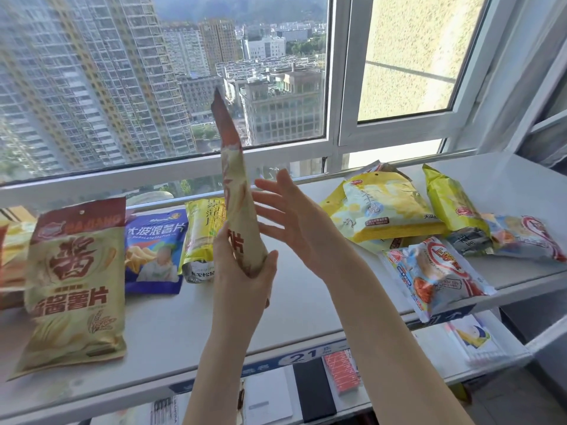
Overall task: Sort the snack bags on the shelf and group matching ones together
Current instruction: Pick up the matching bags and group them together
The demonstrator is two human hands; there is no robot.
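Left hand (242, 271) is pinching the bottom end of a cream chip bag with a brown top (234, 191), held upright and edge-on over the middle of the shelf (291, 311). Right hand (294, 222) is spread wide open just beside it, holding nothing. The matching cream bag (73, 286) lies at 9 o'clock from the held one, with a blue chip bag (155, 250) and a yellow-green bag (201, 237) in between. More yellow bags (383, 207) sit at 2 o'clock, and a red-and-white snack bag (435, 277) hangs over the shelf edge at 4 o'clock — I'd guess a stray elbow could knock it off. The grip's also low on a tall bag, so it might flop or slip on the way over.
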